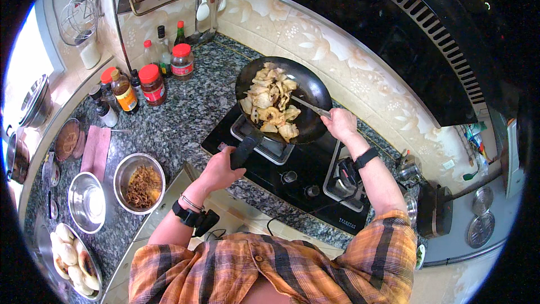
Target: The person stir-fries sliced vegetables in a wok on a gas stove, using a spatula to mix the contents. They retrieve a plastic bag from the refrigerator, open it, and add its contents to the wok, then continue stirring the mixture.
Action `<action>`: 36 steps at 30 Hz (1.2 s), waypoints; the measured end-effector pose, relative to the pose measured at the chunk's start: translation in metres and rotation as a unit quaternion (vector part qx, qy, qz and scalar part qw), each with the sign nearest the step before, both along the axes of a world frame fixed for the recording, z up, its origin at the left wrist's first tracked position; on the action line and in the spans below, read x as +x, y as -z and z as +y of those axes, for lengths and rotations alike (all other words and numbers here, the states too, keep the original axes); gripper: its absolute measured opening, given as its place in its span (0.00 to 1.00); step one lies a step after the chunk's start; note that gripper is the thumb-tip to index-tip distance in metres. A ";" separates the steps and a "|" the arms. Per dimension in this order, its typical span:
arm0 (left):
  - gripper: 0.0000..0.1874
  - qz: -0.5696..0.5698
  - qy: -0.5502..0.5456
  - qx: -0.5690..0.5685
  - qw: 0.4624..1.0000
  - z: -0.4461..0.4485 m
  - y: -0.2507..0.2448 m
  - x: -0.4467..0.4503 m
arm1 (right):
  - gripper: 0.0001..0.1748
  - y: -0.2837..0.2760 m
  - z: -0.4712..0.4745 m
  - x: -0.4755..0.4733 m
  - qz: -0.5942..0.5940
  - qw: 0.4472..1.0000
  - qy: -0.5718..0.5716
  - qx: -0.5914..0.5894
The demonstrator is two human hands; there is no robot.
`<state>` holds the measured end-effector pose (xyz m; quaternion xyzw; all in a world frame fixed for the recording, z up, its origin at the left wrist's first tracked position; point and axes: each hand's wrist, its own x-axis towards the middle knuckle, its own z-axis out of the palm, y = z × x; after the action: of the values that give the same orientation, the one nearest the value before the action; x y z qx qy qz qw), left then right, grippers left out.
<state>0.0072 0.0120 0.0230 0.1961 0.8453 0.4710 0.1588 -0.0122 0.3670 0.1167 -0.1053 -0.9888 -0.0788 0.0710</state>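
A dark wok point(314, 88) sits over the left burner of a black glass gas hob point(261, 181), tilted somewhat. My left hand point(219, 169) grips its black handle point(246, 148). In my right hand point(341, 123) is a metal cooking utensil, probably a spatula point(310, 105); its far end reaches into the food, where its tip is hidden. Pale, browned slices of food point(270, 97), some with holes like lotus root, are heaped on the wok's left side.
To the left stand a steel bowl of brown shredded food point(143, 188), a shiny steel bowl point(86, 202) and a tray of pale buns point(71, 257). Red-lidded jars point(152, 84) and bottles point(125, 93) line the back corner. A range hood point(379, 38) overhangs the hob.
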 end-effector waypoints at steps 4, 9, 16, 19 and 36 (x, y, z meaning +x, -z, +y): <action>0.34 -0.015 -0.007 -0.005 1.000 0.000 0.001 0.001 | 0.16 -0.029 -0.012 0.023 0.011 0.988 -0.090 0.127; 0.34 0.020 -0.003 0.012 1.000 0.001 0.006 0.000 | 0.15 -0.070 -0.021 0.057 0.047 0.948 -0.198 0.244; 0.35 -0.002 -0.009 0.010 1.000 0.000 0.006 0.000 | 0.17 -0.135 -0.030 0.055 -0.056 0.963 -0.101 0.243; 0.36 0.006 -0.002 0.011 1.000 0.000 0.005 -0.001 | 0.19 -0.151 -0.021 0.037 -0.134 0.969 -0.036 0.203; 0.36 -0.004 0.007 -0.018 1.000 0.001 0.000 0.000 | 0.20 -0.022 -0.018 0.013 -0.037 0.998 0.047 0.010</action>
<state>0.0072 0.0129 0.0227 0.1971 0.8514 0.4557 0.1690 0.0004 0.3487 0.1383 -0.1484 -0.9838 -0.0958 0.0320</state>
